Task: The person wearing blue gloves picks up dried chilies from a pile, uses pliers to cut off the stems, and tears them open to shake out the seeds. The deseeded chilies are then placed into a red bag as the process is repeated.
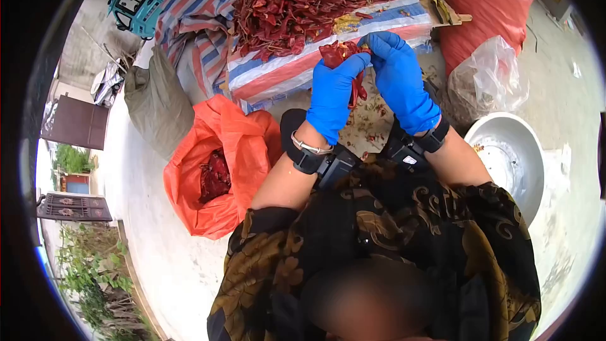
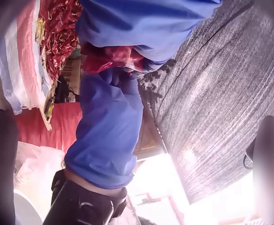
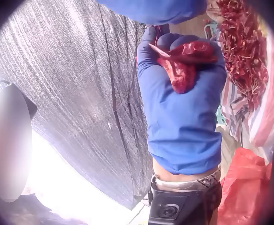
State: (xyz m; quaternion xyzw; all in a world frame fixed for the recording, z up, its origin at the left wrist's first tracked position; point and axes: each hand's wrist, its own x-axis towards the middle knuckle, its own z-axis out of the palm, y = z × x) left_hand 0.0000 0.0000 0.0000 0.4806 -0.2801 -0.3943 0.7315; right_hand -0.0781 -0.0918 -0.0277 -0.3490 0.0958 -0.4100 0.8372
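Observation:
Both hands wear blue gloves and meet in front of the body. My left hand point(image 1: 334, 91) holds dried red chili peppers point(image 1: 338, 53), some hanging below its fingers. In the right wrist view, chili pieces point(image 3: 181, 75) lie across the palm of the left hand point(image 3: 181, 117), held under curled fingers. The fingertips of my right hand point(image 1: 398, 76) pinch at the chili's stem end, right against the left thumb and fingertips. From the left wrist, a red chili point(image 2: 111, 58) shows between the two gloves. Just beyond the hands lies a large heap of dried chilies point(image 1: 309, 6).
The heap lies on a striped woven sheet point(image 1: 271, 82). An open orange-red bag point(image 1: 252, 145) with chilies inside stands at left, near a grey-green sack point(image 1: 158, 104). At right are a metal basin point(image 1: 533, 145), a clear plastic bag point(image 1: 495, 79) and a full red sack point(image 1: 486, 6). Bits litter the floor.

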